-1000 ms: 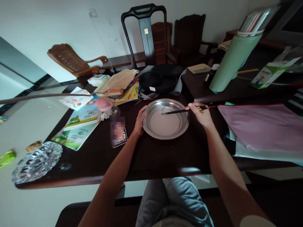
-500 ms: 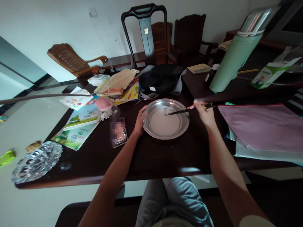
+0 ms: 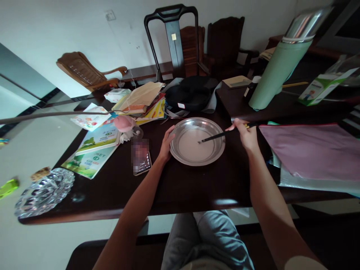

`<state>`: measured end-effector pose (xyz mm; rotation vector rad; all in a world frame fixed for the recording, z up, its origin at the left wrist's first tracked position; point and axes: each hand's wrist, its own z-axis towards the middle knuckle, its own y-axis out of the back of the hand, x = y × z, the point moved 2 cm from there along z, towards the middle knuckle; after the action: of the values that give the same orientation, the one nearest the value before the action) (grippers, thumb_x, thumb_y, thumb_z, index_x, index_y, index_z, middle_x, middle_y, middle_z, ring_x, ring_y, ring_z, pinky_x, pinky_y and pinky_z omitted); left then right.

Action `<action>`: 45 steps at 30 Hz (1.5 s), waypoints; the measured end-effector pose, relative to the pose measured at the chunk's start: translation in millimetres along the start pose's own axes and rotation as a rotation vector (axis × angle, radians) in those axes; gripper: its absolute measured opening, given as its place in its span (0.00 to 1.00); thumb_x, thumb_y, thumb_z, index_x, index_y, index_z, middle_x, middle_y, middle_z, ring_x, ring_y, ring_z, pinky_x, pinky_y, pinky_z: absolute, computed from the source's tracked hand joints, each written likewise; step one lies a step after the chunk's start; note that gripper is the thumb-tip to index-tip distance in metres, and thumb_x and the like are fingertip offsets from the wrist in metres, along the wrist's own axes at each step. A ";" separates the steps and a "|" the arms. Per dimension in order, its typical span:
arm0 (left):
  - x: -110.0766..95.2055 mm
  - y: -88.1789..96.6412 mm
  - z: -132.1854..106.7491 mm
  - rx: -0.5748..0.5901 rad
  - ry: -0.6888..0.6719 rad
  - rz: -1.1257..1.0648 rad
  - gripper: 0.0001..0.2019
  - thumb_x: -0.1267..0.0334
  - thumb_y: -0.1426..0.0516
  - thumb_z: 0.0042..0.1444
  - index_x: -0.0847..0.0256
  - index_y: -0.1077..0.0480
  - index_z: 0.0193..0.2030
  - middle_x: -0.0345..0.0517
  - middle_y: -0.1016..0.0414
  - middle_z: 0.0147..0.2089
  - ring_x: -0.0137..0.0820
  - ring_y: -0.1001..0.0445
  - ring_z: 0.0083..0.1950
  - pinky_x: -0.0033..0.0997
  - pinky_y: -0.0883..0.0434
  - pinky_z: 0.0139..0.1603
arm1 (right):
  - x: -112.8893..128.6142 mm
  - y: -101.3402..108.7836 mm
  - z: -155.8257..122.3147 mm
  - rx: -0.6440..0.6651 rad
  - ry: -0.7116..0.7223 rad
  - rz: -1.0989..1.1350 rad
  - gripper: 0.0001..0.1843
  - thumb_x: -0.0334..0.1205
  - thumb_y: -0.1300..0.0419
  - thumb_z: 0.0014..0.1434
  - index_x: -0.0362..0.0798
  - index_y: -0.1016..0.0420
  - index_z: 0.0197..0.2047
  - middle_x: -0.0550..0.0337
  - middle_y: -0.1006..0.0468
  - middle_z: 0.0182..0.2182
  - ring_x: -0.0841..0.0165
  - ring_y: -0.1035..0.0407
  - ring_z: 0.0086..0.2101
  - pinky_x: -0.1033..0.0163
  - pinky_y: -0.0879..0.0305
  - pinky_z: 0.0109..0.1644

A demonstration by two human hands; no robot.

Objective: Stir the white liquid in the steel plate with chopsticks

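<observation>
A round, shallow metal basin rests on the dark table, its inside pale and whitish; whether that is a liquid or a powder I cannot tell. My left hand grips the basin's left rim, thumb at the edge and fingers partly hidden by the wall. From the right, my right hand holds black chopsticks with gold bands near their upper ends. Their tips slant down into the pale stuff near the basin's middle. Left of my left hand lies a phone with a lit, partly blurred screen.
Booklets, a pink-capped item and a crystal dish lie to the left. Behind the basin is a black bag. A tall green thermos and a mauve pouch are on the right.
The chopstick tips have shifted slightly toward me and to the right inside the basin. My right hand has moved a little to the right; my left hand has stayed at the rim.
</observation>
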<state>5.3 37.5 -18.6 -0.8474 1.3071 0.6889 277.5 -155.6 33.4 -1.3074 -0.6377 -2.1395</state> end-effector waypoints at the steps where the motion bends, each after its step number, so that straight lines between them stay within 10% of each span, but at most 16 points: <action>1: -0.2 -0.2 -0.2 -0.002 0.003 0.000 0.33 0.41 0.31 0.53 0.51 0.25 0.63 0.50 0.24 0.69 0.52 0.27 0.69 0.53 0.29 0.69 | 1.0 -1.4 -0.6 0.022 -0.012 0.011 0.32 0.74 0.38 0.61 0.55 0.22 0.22 0.57 0.19 0.21 0.58 0.20 0.31 0.50 0.24 0.47; 6: 0.4 -0.6 0.4 -0.020 0.012 -0.013 0.34 0.40 0.30 0.51 0.51 0.25 0.62 0.50 0.23 0.68 0.53 0.26 0.67 0.53 0.28 0.68 | 5.9 -16.2 -5.4 0.231 -0.007 -0.010 0.30 0.74 0.35 0.57 0.55 0.18 0.26 0.56 0.13 0.31 0.57 0.18 0.37 0.50 0.24 0.50; 13: 0.8 0.0 0.2 0.000 0.009 -0.010 0.32 0.42 0.31 0.54 0.51 0.25 0.63 0.50 0.24 0.69 0.52 0.27 0.69 0.54 0.29 0.69 | 2.7 0.5 -0.4 -0.022 -0.053 0.038 0.32 0.75 0.37 0.59 0.56 0.24 0.21 0.58 0.20 0.20 0.58 0.21 0.29 0.49 0.23 0.47; 19: 1.0 -0.1 0.5 -0.018 0.001 -0.022 0.34 0.41 0.29 0.51 0.52 0.24 0.62 0.50 0.25 0.70 0.53 0.26 0.69 0.52 0.29 0.69 | 7.7 -17.8 -5.3 0.263 -0.033 0.033 0.30 0.74 0.34 0.56 0.55 0.19 0.25 0.55 0.14 0.29 0.56 0.18 0.37 0.50 0.24 0.50; 26: 1.7 -0.2 -0.1 0.000 0.021 -0.031 0.33 0.42 0.30 0.52 0.50 0.25 0.63 0.49 0.25 0.70 0.52 0.26 0.69 0.54 0.30 0.70 | 2.2 2.4 0.1 -0.014 -0.048 0.038 0.32 0.73 0.37 0.60 0.55 0.23 0.21 0.58 0.19 0.21 0.59 0.21 0.29 0.50 0.24 0.48; 32: 2.1 1.0 0.8 -0.005 0.007 -0.025 0.33 0.42 0.30 0.53 0.51 0.25 0.63 0.50 0.25 0.70 0.52 0.26 0.69 0.53 0.29 0.69 | 10.6 -18.6 -5.7 0.273 -0.057 0.028 0.31 0.77 0.34 0.54 0.56 0.20 0.24 0.58 0.14 0.28 0.57 0.19 0.35 0.49 0.23 0.50; 39: 2.5 1.5 1.5 -0.001 0.006 -0.014 0.31 0.42 0.30 0.53 0.50 0.25 0.62 0.49 0.25 0.70 0.52 0.26 0.69 0.53 0.29 0.69 | 4.3 1.8 -0.7 -0.030 -0.044 0.040 0.32 0.76 0.37 0.58 0.56 0.24 0.21 0.59 0.19 0.21 0.57 0.20 0.29 0.48 0.23 0.48; 45: 0.5 -0.3 0.9 -0.020 -0.001 -0.023 0.34 0.41 0.29 0.50 0.52 0.24 0.62 0.50 0.25 0.70 0.53 0.27 0.69 0.52 0.29 0.69 | 12.1 -17.3 -6.4 0.281 -0.054 0.037 0.30 0.75 0.34 0.56 0.55 0.20 0.24 0.57 0.14 0.28 0.56 0.18 0.36 0.50 0.23 0.50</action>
<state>6.1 38.0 -19.0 -0.8771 1.2896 0.6851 257.3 -149.4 39.7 -1.2144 -0.8938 -1.9088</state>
